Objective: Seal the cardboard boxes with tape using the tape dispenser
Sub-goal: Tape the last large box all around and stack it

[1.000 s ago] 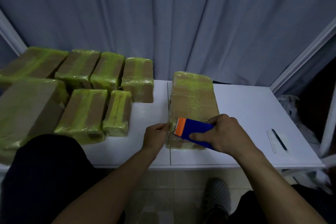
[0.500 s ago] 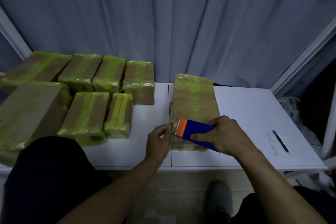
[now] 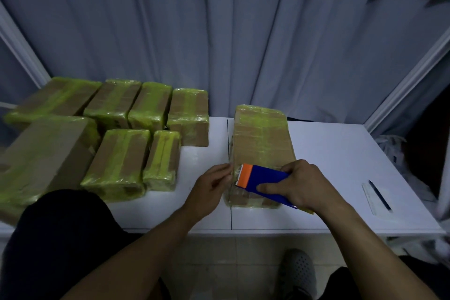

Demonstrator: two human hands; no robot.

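Note:
A long cardboard box (image 3: 261, 139) banded with yellow-green tape lies lengthwise in the middle of the white table (image 3: 336, 153). My right hand (image 3: 305, 185) grips a blue tape dispenser (image 3: 265, 181) with an orange toothed head, held over the box's near end with the head pointing left. My left hand (image 3: 209, 186) rests against the box's near left side, fingers extended along the edge beside the dispenser's head. Whether tape runs between the fingers and the cutter is unclear.
Several taped cardboard boxes (image 3: 117, 158) are packed together on the left half of the table, a larger one (image 3: 41, 158) at the near left. A ruler and pen (image 3: 377, 195) lie at the right. Grey curtain hangs behind; my knee and shoe are below.
The view has tilted slightly. My left hand has slid up along the box's left edge with its fingers straightening; my right hand and the dispenser stay at the box's near end.

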